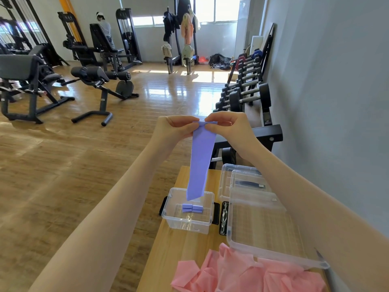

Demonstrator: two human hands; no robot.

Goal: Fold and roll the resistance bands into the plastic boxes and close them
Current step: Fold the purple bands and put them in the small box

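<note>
Both hands, left (176,128) and right (226,125), pinch the top edge of the thin purple rubber resistance band (201,161) hanging limp above the small clear plastic box (189,223); probably light, stretchy, best rolled from that edge.

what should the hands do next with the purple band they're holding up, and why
Probably begin rolling from the top. Both the left hand and right hand pinch the top edge of the flat purple resistance band, which hangs unrolled over the small open clear plastic box holding finished purple rolls.
</note>
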